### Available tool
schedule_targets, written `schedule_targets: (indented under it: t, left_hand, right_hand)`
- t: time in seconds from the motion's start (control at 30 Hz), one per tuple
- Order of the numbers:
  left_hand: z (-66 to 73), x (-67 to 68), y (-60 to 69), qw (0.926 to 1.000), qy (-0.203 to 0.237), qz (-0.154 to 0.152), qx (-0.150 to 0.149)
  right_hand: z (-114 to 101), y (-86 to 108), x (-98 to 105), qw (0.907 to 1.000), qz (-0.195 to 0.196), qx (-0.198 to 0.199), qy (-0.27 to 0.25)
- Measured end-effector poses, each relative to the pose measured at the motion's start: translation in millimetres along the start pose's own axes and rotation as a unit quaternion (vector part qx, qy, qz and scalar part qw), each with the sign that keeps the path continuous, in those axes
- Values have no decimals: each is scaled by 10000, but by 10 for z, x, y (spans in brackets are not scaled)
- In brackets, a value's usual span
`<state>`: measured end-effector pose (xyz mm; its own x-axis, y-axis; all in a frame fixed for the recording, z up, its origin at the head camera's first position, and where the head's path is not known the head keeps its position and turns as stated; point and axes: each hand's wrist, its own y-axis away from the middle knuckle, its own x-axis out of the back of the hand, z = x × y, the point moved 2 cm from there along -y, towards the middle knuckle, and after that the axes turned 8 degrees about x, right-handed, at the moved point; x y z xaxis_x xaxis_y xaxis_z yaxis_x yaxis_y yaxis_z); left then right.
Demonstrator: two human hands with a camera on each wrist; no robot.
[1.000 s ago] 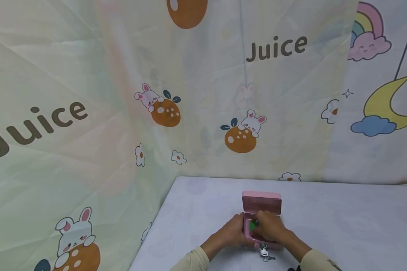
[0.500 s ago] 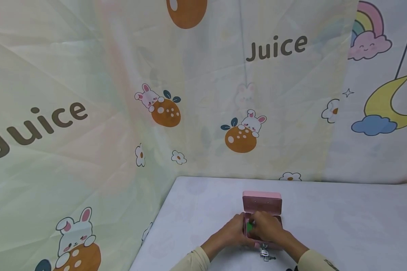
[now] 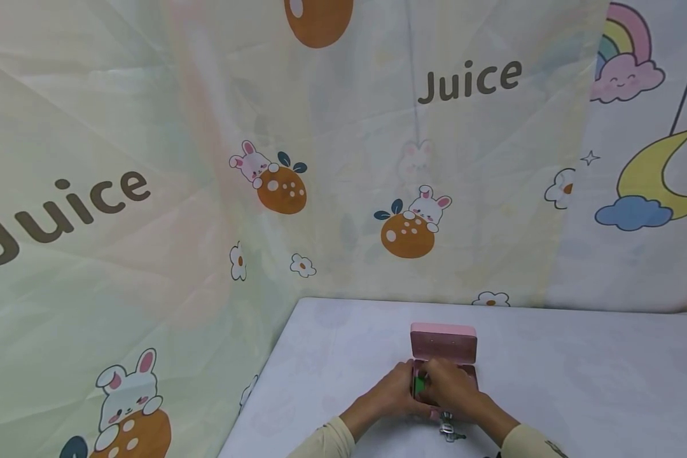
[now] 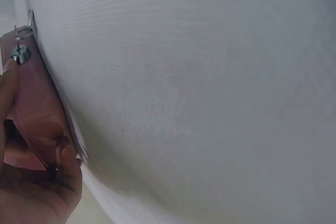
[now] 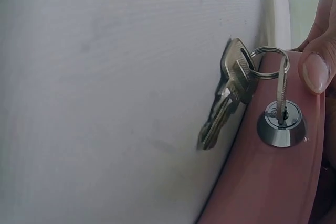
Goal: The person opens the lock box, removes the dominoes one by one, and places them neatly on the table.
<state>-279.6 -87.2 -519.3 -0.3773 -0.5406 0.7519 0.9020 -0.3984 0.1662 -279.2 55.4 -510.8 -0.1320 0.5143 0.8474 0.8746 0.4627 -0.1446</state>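
Broadly, a pale backdrop [image 3: 343, 127] printed with "Juice", rabbits and fruit hangs at the far side and on the left of a white table [image 3: 332, 343]. At the table's near side sits a pink box [image 5: 257, 192], its lid [image 3: 443, 346] raised at the far edge. The left hand [image 3: 397, 391] grips the box by its left side, the thumb at the near wall and the other fingers bent against the left wall. The right hand [image 3: 452, 385] reaches down into the box, fingers bent beside a green piece [image 3: 419, 385] at the box's left; I cannot tell whether they pinch it. On the near wall is a round metal lock [image 5: 283, 137] with a key [image 5: 281, 90] in it, joined by a ring [image 5: 269, 77] to loose keys [image 5: 231, 85] hanging on the near side.
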Motion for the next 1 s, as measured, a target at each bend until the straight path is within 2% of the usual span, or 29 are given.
schedule_targets:
  t: [0.2, 0.3, 0.67, 1.0]
  left_hand:
    - [-2, 3, -14, 9999, 34, -18, -153]
    - [-4, 4, -9, 9998, 32, 7, -217]
    - [-10, -6, -18, 9997, 70, 17, -232]
    - [-28, -12, -24, 9998, 60, 29, -179]
  right_hand:
    - [-11, 2, 5, 9998, -111, -61, -139]
    - [-23, 6, 12, 9999, -114, -41, -34]
    - [-50, -5, 6, 9990, -428, -98, 84]
    - [-42, -14, -11, 9990, -418, -87, 131]
